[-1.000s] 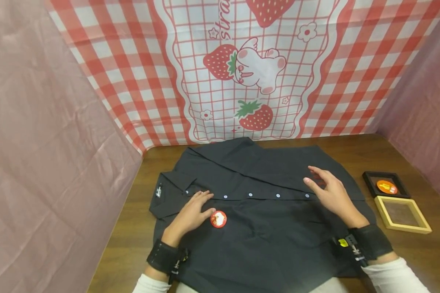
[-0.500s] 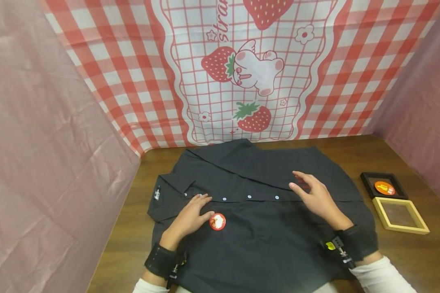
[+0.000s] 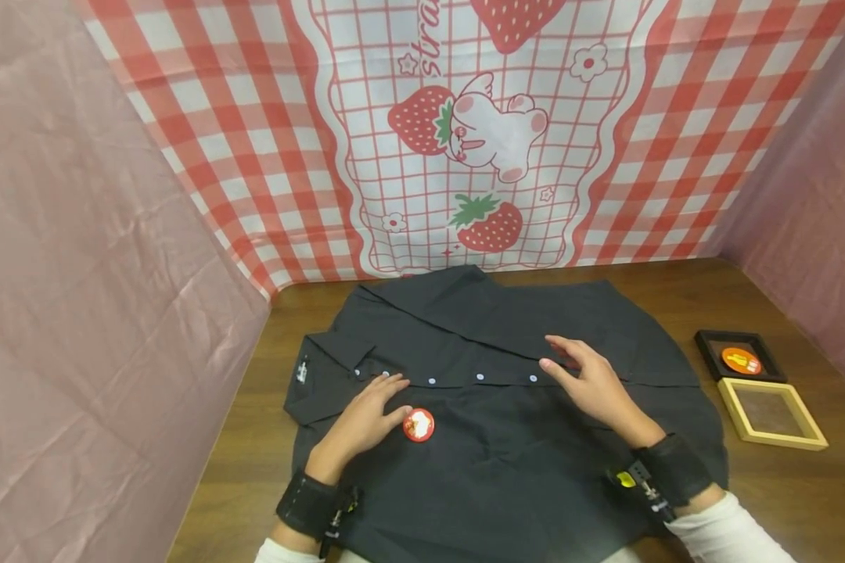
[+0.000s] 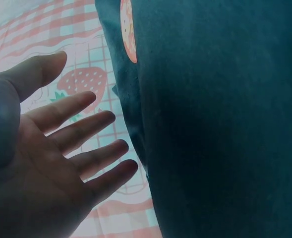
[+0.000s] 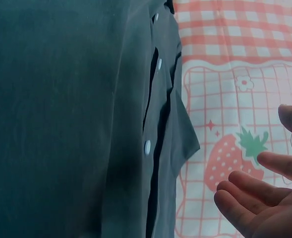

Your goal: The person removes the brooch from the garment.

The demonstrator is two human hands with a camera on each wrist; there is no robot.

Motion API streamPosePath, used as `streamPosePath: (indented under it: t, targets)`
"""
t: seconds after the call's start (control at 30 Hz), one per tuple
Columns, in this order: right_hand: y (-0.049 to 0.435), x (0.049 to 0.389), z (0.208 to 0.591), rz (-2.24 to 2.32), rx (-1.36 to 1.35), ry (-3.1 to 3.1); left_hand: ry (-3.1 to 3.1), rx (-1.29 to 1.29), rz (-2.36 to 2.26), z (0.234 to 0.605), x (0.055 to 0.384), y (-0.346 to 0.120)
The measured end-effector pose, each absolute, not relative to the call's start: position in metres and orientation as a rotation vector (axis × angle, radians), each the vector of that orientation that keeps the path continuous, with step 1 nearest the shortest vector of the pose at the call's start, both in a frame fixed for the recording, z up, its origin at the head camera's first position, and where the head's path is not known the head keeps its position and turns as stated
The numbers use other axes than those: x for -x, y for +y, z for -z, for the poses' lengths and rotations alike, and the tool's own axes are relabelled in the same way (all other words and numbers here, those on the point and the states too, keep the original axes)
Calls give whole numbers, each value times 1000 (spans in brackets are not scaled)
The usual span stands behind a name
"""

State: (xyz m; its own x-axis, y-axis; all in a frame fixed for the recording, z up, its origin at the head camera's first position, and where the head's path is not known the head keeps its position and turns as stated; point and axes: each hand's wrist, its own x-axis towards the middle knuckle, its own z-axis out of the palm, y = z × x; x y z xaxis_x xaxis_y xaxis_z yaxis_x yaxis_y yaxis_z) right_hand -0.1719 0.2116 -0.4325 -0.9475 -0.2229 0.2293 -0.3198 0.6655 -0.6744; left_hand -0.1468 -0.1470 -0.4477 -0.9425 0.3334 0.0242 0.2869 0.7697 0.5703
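And here's the dark shirt [image 3: 507, 477], spread across the brown wooden counter [image 3: 235, 446], collar [image 3: 334, 356] to the left, its row of pale buttons [image 3: 480, 377] running crosswise. The left hand [image 3: 366, 414] is over the collar end, fingers long and relaxed, thumb well out, holding nothing; the left wrist view shows those fingers spread apart. Its thumb tip is right at the rim of the round red badge [image 3: 418, 424], which lies on the shirt just below the button line; whether they touch, I can't tell. Over to the right hand [image 3: 595, 391]: thumb parted from gently bent fingers, nothing in the grasp, hovering over the shirt just right of a button.

Now the edges! At the back, the shirt reaches right up to the foot of the strawberry-print cloth [image 3: 493, 125], so it's tight there. On the left, a strip of wood lies between collar and pink drape [image 3: 113, 274]. Near side, the shirt runs out of view. On the right, more wood, then the black frame [image 3: 704, 356] with an orange disc [image 3: 742, 360] inside, and the pale wooden frame [image 3: 735, 410] set edge to edge with it. Between the two hands, there's a broad stretch of dark fabric.
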Motion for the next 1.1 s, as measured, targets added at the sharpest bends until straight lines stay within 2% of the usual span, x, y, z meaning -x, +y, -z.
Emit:
streamPosePath:
  t: [0.47, 1.1]
  targets:
    - [186, 170, 448, -1219, -534, -2735, 2856, -476, -917, 456, 144, -143]
    - [155, 173, 447, -1205, -589, -2653, 2886, -473, -869, 446, 151, -145]
